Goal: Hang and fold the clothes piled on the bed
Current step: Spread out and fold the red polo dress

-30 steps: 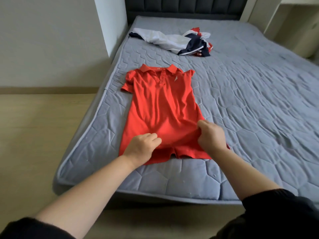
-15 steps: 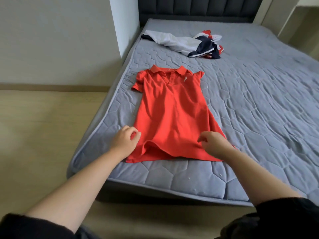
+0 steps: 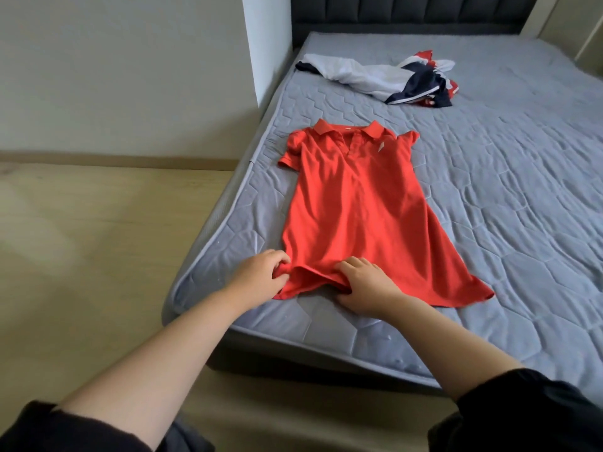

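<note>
One red polo dress (image 3: 355, 216) lies flat and face up on the grey quilted bed (image 3: 522, 223), near its left edge, with the collar at the far end and the hem at the near end. Its two short sleeves are spread to either side, and the skirt flares out toward the near right. Two bare hands work the hem. The left hand (image 3: 261, 278) is at the near left corner of the dress, its fingers (image 3: 277, 259) curled and pinching the fabric there. The right hand (image 3: 368, 288) is just beside it, about midway along the hem, with its fingers (image 3: 350, 265) bent over the top of the cloth and clamped on a raised fold. The stretch of hem between the two hands is lifted and rumpled, while the near right corner lies flat on the mattress. Far up the bed, well apart from the dress, sits one loose heap of clothes (image 3: 385, 78) in white, navy and red; how many garments it holds cannot be told. One dark padded headboard (image 3: 408, 11) closes the far end, and pale wooden floor (image 3: 98, 239) lies to the left.
</note>
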Tool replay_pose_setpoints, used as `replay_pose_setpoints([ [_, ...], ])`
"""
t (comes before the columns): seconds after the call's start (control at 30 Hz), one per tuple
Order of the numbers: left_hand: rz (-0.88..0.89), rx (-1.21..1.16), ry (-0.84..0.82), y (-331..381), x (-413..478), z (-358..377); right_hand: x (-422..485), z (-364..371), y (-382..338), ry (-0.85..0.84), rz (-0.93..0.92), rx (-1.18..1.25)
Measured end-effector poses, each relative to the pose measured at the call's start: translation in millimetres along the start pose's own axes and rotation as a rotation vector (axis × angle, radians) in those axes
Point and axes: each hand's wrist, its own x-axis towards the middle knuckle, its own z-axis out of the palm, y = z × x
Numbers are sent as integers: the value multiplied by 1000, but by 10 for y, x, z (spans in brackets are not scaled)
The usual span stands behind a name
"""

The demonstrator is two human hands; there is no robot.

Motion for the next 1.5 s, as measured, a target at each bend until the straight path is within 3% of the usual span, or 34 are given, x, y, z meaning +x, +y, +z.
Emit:
replay_pose_setpoints([
  [0.27, -524, -369, -117, -42, 70, -16, 41, -30, -33, 102, 4, -10],
  [0.4, -651, -855, -221, 33, 94, -163, 56, -30, -113, 134, -47, -47],
  [0.5, -612, -1248, -179, -121, 119, -480, 71, -63, -186, 192, -40, -16],
  [0.57, -623, -1322, -256, -232, 56, -628, 76, -66, -210, 192, -46, -7],
  [0.6, -648, -1219, -336, -281, 13, -652, 69, -58, -215, 168, -47, -24],
  [0.7, -708, -542, -594, -318, -62, -636, 37, -11, -194, 28, -35, -153],
  [0.8, -725, -262, -642, -232, 19, -589, 17, 9, -148, -18, -43, -150],
  [0.87, -661, 81, -544, -131, 87, -520, -3, -1, -113, -17, -47, -126],
  [0.93, -448, 536, -223, -30, 126, -374, -41, -11, -80, -9, -42, -116],
  [0.97, -300, 600, -58, 55, 134, -277, -61, -16, -67, -4, -36, -115],
  [1.03, 44, 484, 57, 250, 125, -54, -90, -39, -29, -4, -27, -144],
  [1.1, 233, 404, -89, 426, 99, 168, -111, -87, 27, -11, -39, -212],
  [1.23, 244, 485, -352, 634, 94, 505, -192, -167, 247, 26, -43, -271],
  [1.37, 192, 467, -329, 749, 181, 608, -323, -185, 548, 53, 72, -301],
  [1.5, 215, 475, -296, 813, 208, 684, -465, -276, 848, 178, 307, -302],
])
